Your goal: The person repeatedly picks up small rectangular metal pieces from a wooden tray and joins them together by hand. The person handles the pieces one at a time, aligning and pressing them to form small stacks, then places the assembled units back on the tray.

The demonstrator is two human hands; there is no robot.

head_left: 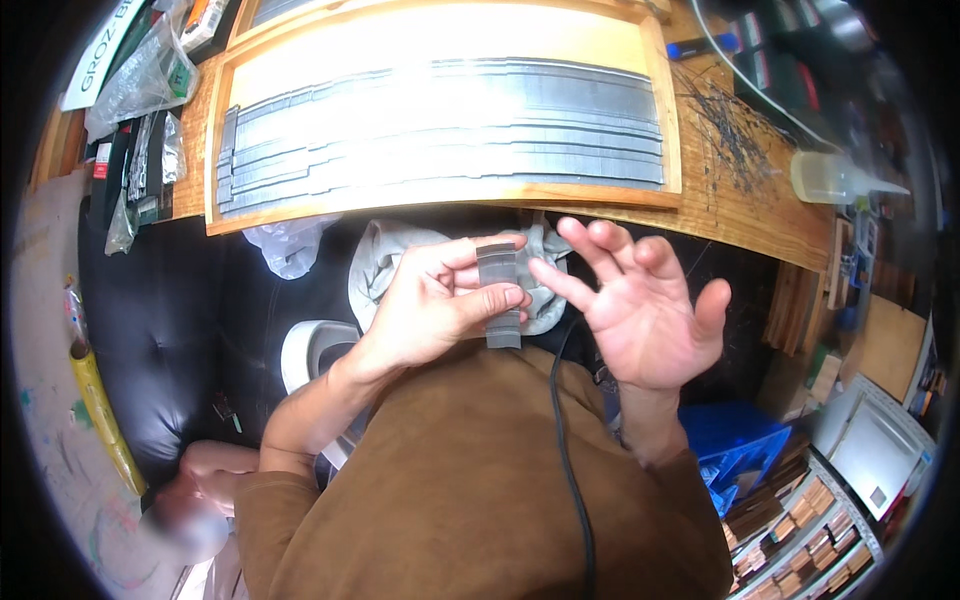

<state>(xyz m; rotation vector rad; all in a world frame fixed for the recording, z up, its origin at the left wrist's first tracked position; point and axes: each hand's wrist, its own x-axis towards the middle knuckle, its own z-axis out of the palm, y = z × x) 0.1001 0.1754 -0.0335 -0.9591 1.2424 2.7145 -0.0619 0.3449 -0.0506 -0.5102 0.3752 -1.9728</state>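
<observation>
My left hand [430, 300] is closed around a small stack of thin, flat grey metal pieces [497, 265], with the thumb pressed on its front. The stack stands roughly upright in front of my chest, its lower end showing below the thumb. To its right, my right hand [640, 320] is raised palm up with its fingers spread, holding nothing. Its little finger points toward the stack; whether it touches is hard to tell. Beyond both hands, a shallow wooden tray [450, 198] holds long rows of similar grey metal pieces [580, 105], partly washed out by glare.
The tray rests on a wooden bench [740, 225]. Thin dark metal bits [725, 125], a blue-handled tool [703, 46] and a clear squeeze bottle [830, 178] lie at right. Plastic bags [150, 95] sit at left. A dark cable [565, 440] crosses my shirt. Another person [195, 510] is at lower left.
</observation>
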